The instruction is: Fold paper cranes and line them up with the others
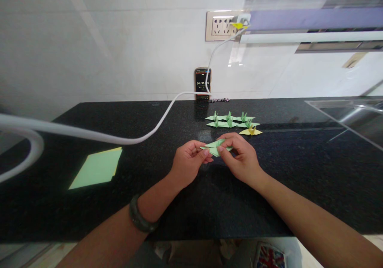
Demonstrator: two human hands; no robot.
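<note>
Between my two hands, a little above the black counter, is a partly folded piece of light green origami paper (214,144). My left hand (189,161) pinches its left side between thumb and fingers. On the paper's right side my right hand (239,153) is closed, the thumb pressing on the near face. The fingers hide part of the folds. Just beyond my hands stand two rows of folded green paper cranes (229,121). A single yellow paper crane (251,131) sits in front of them, beyond my right hand.
A stack of green and yellow paper sheets (97,167) lies on the black counter (140,204) at left. A phone (202,83) showing a timer leans on the wall. Its white cable (163,120) runs across the left side. At the right is a sink (356,114).
</note>
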